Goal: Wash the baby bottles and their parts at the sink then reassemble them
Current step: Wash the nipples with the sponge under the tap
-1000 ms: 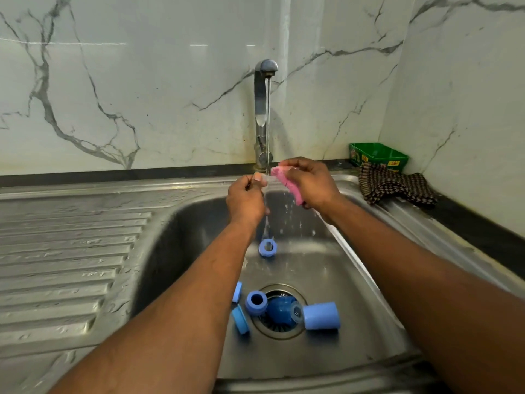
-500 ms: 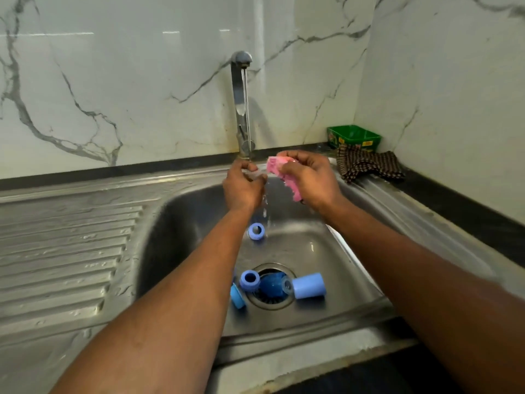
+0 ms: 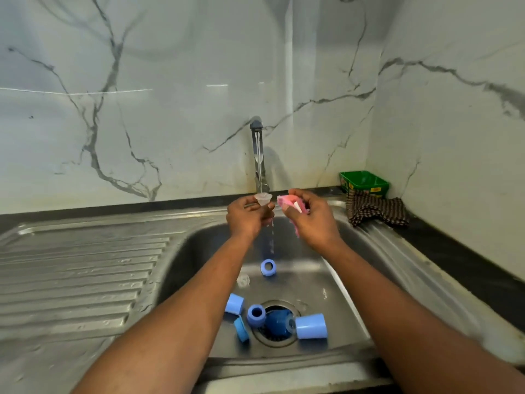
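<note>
Above the sink (image 3: 377,245) basin, the left hand (image 3: 245,217) pinches a clear nipple (image 3: 263,198) under the tap (image 3: 258,155), while the right hand (image 3: 311,220) clasps a half-hidden pink sponge (image 3: 289,203).

A green tub (image 3: 364,182) sits in the counter corner, a checked cloth (image 3: 375,211) just before it.

Clear teat (image 3: 263,198) and pink sponge (image 3: 292,205) under running tap (image 3: 257,155)
</note>
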A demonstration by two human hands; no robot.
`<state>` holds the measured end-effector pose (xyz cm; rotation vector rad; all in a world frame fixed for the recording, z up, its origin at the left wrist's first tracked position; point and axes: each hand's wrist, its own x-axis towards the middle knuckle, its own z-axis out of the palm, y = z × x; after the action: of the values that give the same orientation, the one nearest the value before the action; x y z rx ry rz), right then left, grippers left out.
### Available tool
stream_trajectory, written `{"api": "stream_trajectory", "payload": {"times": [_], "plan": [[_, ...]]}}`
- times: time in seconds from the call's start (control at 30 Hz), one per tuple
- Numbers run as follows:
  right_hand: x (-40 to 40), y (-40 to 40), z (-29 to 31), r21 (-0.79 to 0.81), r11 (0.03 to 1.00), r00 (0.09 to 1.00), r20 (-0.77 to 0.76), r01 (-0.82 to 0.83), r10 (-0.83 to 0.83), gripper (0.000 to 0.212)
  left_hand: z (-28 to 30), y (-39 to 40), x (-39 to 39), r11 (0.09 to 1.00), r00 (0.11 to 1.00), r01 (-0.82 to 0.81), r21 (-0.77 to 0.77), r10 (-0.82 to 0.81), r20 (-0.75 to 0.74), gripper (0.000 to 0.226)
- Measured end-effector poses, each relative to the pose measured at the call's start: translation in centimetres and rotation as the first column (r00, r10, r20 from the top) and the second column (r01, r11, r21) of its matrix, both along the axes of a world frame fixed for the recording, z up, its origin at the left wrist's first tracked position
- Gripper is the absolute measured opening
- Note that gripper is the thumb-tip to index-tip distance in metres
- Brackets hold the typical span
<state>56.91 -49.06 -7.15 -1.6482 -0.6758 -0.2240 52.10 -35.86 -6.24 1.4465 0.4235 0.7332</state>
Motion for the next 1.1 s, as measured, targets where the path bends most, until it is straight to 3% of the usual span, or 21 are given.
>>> {"api": "stream_trajectory", "payload": {"times": [0.1,0.2,0.33,0.43,0.5,0.67,0.8,0.93,1.1], "plan": [[-0.3,0.2,0.7,0.017,0.999,0.999,-0.025,0.038,-0.038,0.030,0.0,-0.6,-1.6,0.997,0.998,0.053,0.051,-0.052,-0.021,0.026],[-0.8,0.5,0.8,0.043,0.996,0.993,-0.093,-0.073,0.077,0.018,-0.9,-0.4,-4.2,0.935,0.985,0.158,0.318,-0.126,-0.118,0.017],[-1.7,0.9,0.5,-0.083,0.967,0.962,-0.148,-0.243,0.229,0.023,-1.6,0.2,-6.0,0.738,0.976,0.202,0.644,-0.100,-0.192,0.014],[-1.9,1.5,-0.3,-0.177,0.959,0.974,-0.080,-0.223,0.211,0.035,-1.8,0.9,-5.9,0.560,0.973,0.180,0.809,0.021,-0.232,0.018],[-1.9,1.6,-0.5,-0.203,0.964,0.985,-0.042,-0.173,0.168,0.033,-1.5,0.9,-5.6,0.479,0.970,0.167,0.862,0.079,-0.232,0.020],[-1.1,2.1,-0.9,-0.254,0.966,0.999,-0.016,-0.051,0.049,0.022,-1.1,0.8,-5.1,0.476,0.946,0.171,0.863,0.165,-0.278,0.035],[-0.8,2.4,-1.2,-0.278,0.958,0.997,-0.003,0.075,-0.079,0.035,-1.4,1.7,-5.0,0.524,0.939,0.143,0.840,0.196,-0.282,0.021],[-0.6,2.8,-1.8,-0.258,0.966,0.999,-0.048,-0.022,0.010,0.040,-1.9,1.6,-4.9,0.559,0.944,0.193,0.806,0.120,-0.309,0.017],[-1.2,4.0,-2.6,-0.331,0.942,0.998,0.019,-0.049,0.058,0.017,-2.2,1.5,-4.7,0.559,0.932,0.206,0.803,0.139,-0.336,0.020]]}}
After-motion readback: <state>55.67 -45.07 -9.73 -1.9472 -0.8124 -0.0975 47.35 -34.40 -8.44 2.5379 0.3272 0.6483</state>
